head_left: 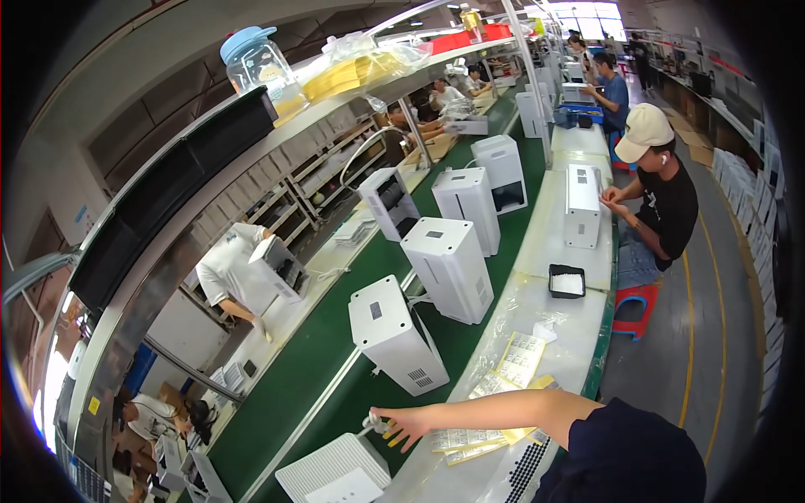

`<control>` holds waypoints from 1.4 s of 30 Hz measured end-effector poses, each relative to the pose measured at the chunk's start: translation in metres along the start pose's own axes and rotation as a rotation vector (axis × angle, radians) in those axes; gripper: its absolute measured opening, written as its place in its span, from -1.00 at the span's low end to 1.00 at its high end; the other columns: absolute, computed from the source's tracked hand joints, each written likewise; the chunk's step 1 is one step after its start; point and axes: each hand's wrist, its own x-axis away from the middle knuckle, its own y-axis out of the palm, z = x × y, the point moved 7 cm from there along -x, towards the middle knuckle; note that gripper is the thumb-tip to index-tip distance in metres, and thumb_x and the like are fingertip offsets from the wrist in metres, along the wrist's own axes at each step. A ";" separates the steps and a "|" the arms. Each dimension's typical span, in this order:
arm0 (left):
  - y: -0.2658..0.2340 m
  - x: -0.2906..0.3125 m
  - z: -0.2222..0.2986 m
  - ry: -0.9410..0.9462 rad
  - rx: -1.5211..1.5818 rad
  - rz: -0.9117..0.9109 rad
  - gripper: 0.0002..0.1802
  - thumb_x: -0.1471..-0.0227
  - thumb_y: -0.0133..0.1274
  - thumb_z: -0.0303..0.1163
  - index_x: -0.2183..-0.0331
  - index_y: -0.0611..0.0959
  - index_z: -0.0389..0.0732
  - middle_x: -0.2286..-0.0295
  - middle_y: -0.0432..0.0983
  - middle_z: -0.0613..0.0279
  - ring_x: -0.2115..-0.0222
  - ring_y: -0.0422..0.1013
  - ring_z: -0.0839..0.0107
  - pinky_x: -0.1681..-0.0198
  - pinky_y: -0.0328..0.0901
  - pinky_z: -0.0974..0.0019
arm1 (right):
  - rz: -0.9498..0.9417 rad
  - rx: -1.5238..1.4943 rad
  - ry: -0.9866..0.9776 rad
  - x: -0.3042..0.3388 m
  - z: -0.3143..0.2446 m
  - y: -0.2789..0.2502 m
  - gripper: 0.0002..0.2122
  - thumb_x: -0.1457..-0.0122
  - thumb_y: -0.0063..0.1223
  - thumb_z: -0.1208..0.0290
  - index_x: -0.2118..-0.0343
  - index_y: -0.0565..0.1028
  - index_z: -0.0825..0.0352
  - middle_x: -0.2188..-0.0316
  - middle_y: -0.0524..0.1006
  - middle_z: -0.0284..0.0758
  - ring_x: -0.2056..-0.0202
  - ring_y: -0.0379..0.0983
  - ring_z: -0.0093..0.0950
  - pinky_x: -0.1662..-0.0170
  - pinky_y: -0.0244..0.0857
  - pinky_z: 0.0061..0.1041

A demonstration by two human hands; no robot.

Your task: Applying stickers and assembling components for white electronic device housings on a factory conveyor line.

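My right arm, in a dark sleeve, reaches leftward from the lower right across the bench. At its end my right hand [404, 426] has its thumb and a finger at a white plug [374, 423] and seems to grip it, while other fingers are spread. Yellow covers show on some fingertips. A short white cord joins the plug to a white ribbed appliance housing [331, 471], which lies on the green conveyor belt [289, 402] just below the hand. A white boxy appliance [394, 331] stands on the belt beyond the hand. My left hand is out of view.
More white appliances [453, 267] line the belt. Label sheets [520, 356] and a black tray of small white parts [567, 282] lie on the bench. A co-worker in a cap [658, 180] sits at the right. An overhead shelf [168, 201] runs along the left.
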 end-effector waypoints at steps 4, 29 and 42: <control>0.021 0.019 0.011 -0.157 0.428 -0.212 -0.42 -0.14 -0.10 -0.33 -0.14 0.17 -0.33 -0.12 0.16 -0.02 -0.07 0.19 0.09 -0.16 0.07 0.07 | -0.011 -0.158 0.078 -0.004 0.022 -0.003 0.04 0.12 0.04 -0.30 -0.20 -0.05 0.52 -0.20 0.07 -0.10 -0.22 0.02 -0.21 -0.17 0.04 -0.02; 0.050 0.138 0.011 -0.027 -0.279 -0.431 -0.52 -0.05 -0.10 -0.45 0.00 0.36 -0.52 0.07 0.36 -0.23 0.06 0.31 -0.05 -0.05 0.16 0.12 | -0.009 0.068 -0.163 0.034 0.090 -0.094 -0.33 -0.12 -0.23 -0.27 -0.12 0.30 0.17 -0.07 0.35 -0.38 -0.06 0.25 -0.51 -0.13 0.07 -0.50; 0.008 0.223 -0.100 -0.215 -0.684 -0.740 -0.49 -0.12 -0.05 -0.27 -0.01 0.38 -0.42 0.02 0.33 -0.14 0.03 0.28 0.07 -0.05 0.15 0.13 | -0.033 0.339 -0.338 0.016 0.070 -0.070 -0.46 -0.24 -0.26 -0.02 -0.12 0.29 0.32 -0.07 0.33 -0.21 -0.03 0.27 -0.40 -0.08 0.11 -0.43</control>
